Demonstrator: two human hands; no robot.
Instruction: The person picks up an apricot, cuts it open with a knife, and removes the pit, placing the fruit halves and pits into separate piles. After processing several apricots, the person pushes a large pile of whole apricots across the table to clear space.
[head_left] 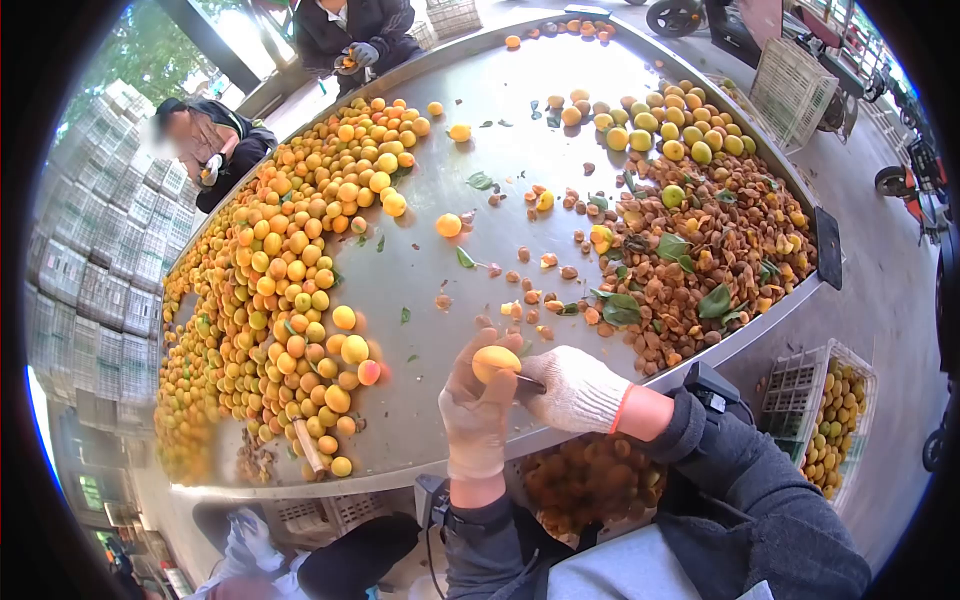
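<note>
Nearest, at lower centre, the gloved left hand (475, 410) pinches a yellow-orange fruit (496, 364), and the gloved right hand (578, 390) grips a slim tool (532, 381) against it. Beyond, on the metal table (440, 290), a brown heap (690, 270) lies right of centre, an orange fruit pile (290, 250) left; two people work at upper left.

- Broad silver metal table (390, 265), rimmed
- Round orange-yellow fruits (275, 240) heaped along its left edge
- Round greenish-yellow fruits (680, 120) toward its far right corner
- Brown scraps (690, 280) and green leaves (621, 309) by its near right corner
</note>
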